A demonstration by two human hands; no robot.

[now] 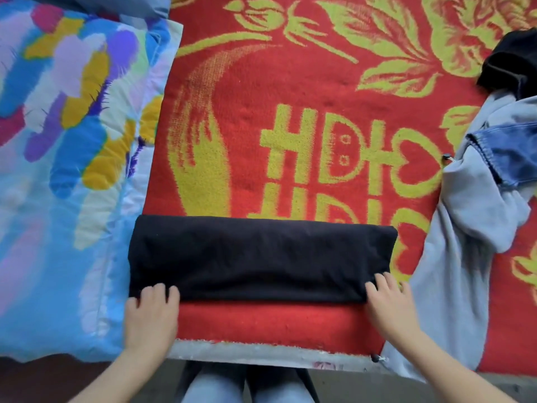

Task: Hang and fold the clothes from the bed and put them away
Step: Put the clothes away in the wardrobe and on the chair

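A black garment (258, 257), folded into a long flat band, lies across the near part of the red and yellow blanket (290, 117) on the bed. My left hand (151, 312) rests on its near left corner, fingers laid over the edge. My right hand (389, 301) rests on its near right corner with fingers spread. Whether either hand pinches the cloth is hidden. A pile of clothes sits at the right: a light grey hoodie (465, 257), a blue denim piece (511, 158) on top, and a black garment (514, 59) farther back.
A quilt (66, 141) in bright blue, purple and yellow patches covers the bed's left side. The bed's near edge (261, 351) runs just in front of my hands, with my knees in jeans below it.
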